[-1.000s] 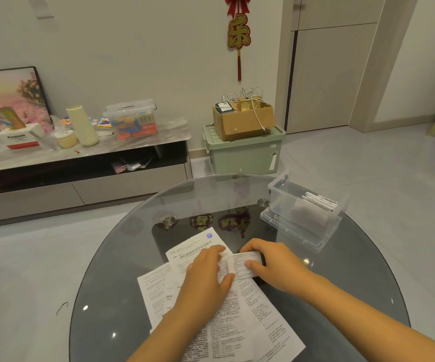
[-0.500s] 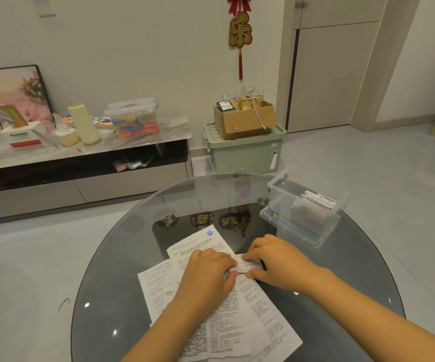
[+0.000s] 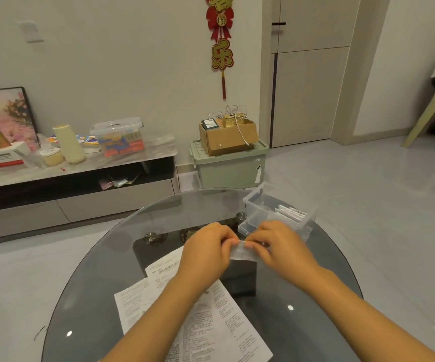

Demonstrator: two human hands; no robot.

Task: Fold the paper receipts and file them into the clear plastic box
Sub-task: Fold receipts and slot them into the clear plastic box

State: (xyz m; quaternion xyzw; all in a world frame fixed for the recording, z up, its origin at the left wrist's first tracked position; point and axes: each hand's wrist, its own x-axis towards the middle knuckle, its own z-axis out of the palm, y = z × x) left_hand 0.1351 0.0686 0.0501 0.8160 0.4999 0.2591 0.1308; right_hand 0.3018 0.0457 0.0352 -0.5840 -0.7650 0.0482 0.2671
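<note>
**Receipt held folded above the desk**

Receipts (image 3: 206,317), printed and unfolded, are spread flat on the near part of the round glass desk (image 3: 101,270), overlapping one another and partly covered by the left forearm. Above and beyond them, one small folded receipt (image 3: 243,253) is held up off the glass between both hands. It is pinched along its top edge by the left hand (image 3: 207,250) on one side and the right hand (image 3: 280,248) on the other, the fingers (image 3: 259,235) of each hand being curled and clamped on the paper, with the thumbs meeting near its upper middle. The lower edge of the strip hangs free.

Just beyond the right hand, the clear plastic box (image 3: 260,205) stands open on the far right part of the desk, and several folded receipts (image 3: 290,214) are seen standing on edge inside it, toward its right end. Whether the box is touched by the right hand cannot be told.

Farther off, a pale green storage bin (image 3: 230,167) is set on the floor against the wall, with a cardboard carton (image 3: 228,137) on top. To the left, a low cabinet (image 3: 75,184) is loaded with a lidded container (image 3: 118,135), a cream cylinder (image 3: 68,143) and a framed picture (image 3: 3,114). A red hanging ornament (image 3: 221,45) is fixed to the wall.
</note>
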